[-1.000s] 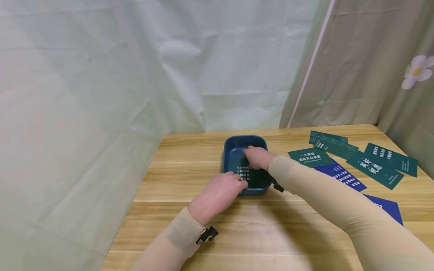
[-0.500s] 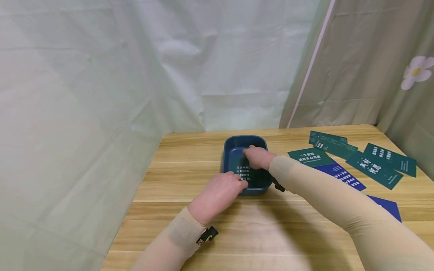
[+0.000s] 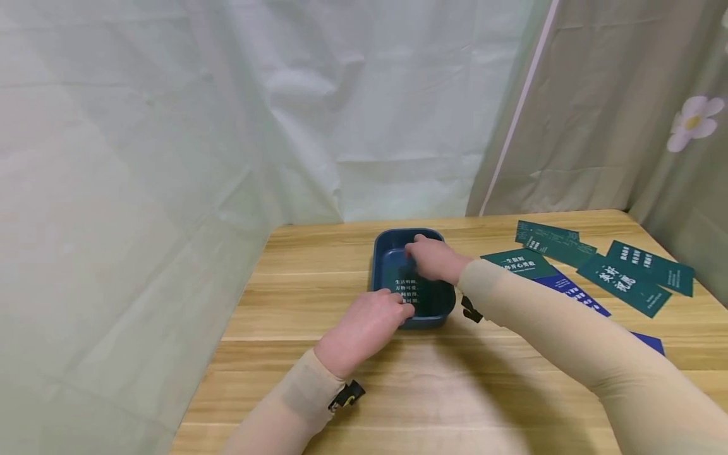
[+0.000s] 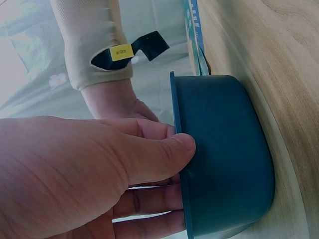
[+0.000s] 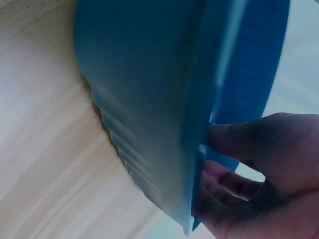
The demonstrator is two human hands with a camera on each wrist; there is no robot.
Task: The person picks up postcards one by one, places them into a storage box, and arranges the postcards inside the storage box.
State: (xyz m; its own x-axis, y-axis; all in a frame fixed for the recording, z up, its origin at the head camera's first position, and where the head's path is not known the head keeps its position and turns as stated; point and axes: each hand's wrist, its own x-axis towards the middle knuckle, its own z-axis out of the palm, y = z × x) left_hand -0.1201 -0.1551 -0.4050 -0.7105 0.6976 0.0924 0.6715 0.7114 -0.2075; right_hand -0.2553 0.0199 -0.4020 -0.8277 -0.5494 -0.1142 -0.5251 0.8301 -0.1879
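Note:
A dark blue plastic box (image 3: 426,323) stands upright on the wooden table. A dark green card with white writing (image 3: 407,282) lies inside it. My left hand (image 3: 364,325) pinches the near-left rim; in the left wrist view the thumb (image 4: 185,143) presses the outer wall and the other fingers reach inside. My right hand (image 3: 435,260) hovers at the box's right side, its fingers over the inside. In the right wrist view thumb and fingers stand apart with nothing visible between them; the rim partly hides the fingertips.
Several green and blue cards with white writing lie spread over the right of the table, some overlapping: a green one (image 3: 622,284), another green one (image 3: 516,262), a blue one (image 3: 586,298). A pale curtain (image 3: 352,114) hangs behind the table (image 3: 273,366).
My right hand has lifted slightly and shifted within the box, its fingers moving up. The left hand keeps its place at the rim. The view has turned slightly right.

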